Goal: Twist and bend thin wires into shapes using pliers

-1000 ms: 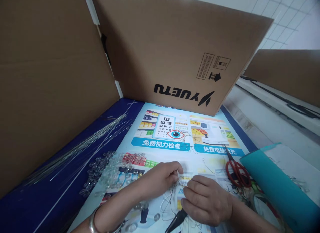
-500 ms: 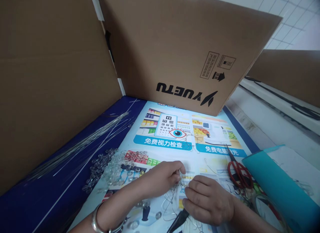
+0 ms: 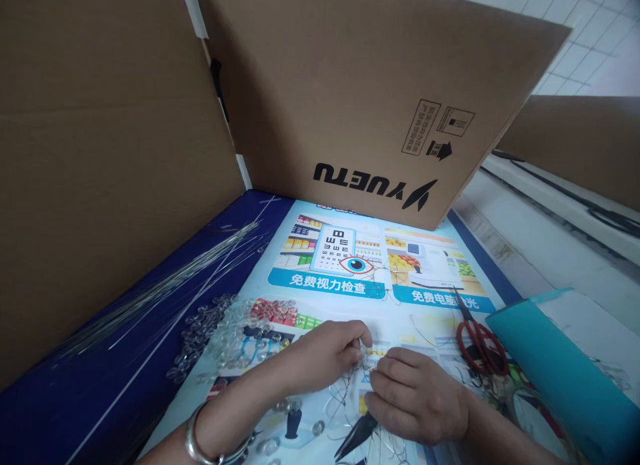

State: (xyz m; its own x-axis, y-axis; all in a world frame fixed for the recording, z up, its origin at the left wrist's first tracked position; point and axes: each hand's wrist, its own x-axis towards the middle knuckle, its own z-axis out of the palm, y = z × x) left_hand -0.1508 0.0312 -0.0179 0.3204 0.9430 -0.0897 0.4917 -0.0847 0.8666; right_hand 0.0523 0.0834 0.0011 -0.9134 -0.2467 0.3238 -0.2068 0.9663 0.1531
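My left hand [image 3: 333, 355], with a silver bangle at the wrist, is closed in a pinch near the lower middle of the head view. Thin wire [image 3: 345, 385] runs between and below the hands; what the left fingertips pinch is too small to name. Just to its right, my right hand [image 3: 417, 395] is curled round dark-tipped pliers [image 3: 356, 438], whose pointed jaws stick out below the hand toward the lower left. Clear round beads [image 3: 225, 332] lie in a heap left of the left hand, with a few loose ones [image 3: 319, 428] below it.
Red-handled scissors [image 3: 480, 348] lie right of the hands, beside a teal box [image 3: 565, 365] and a roll of clear tape [image 3: 537, 418]. A bundle of straight wires [image 3: 170, 285] lies on the blue surface at left. Cardboard panels [image 3: 350, 85] stand behind.
The dark pliers' jaws have shifted slightly and show more clearly below my right hand. Both hands keep nearly the same place and grip.
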